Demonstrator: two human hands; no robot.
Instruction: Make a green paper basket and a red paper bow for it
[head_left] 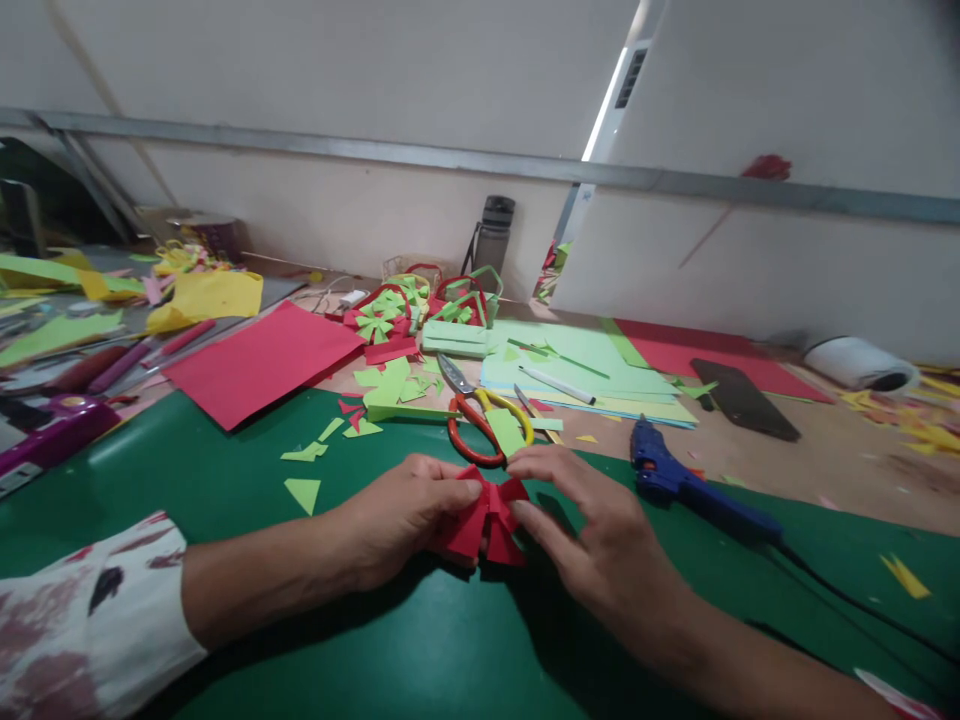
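Note:
A small folded red paper piece (486,525) rests on the green mat (225,480) in front of me. My left hand (401,518) is closed around its left side, thumb and fingers pinching the folds. From the right, my right hand (592,530) pinches the top and right edge of the same piece between thumb and forefinger. Just beyond my fingers lie scissors with red and yellow handles (480,425).
A blue glue gun (694,485) with its cord lies right of my hands. Green paper scraps (304,490), a red sheet (262,360), stacked light green sheets (585,370), a white pen (559,385), a black phone (742,398), finished paper baskets (390,312) and a grey bottle (493,235) lie beyond.

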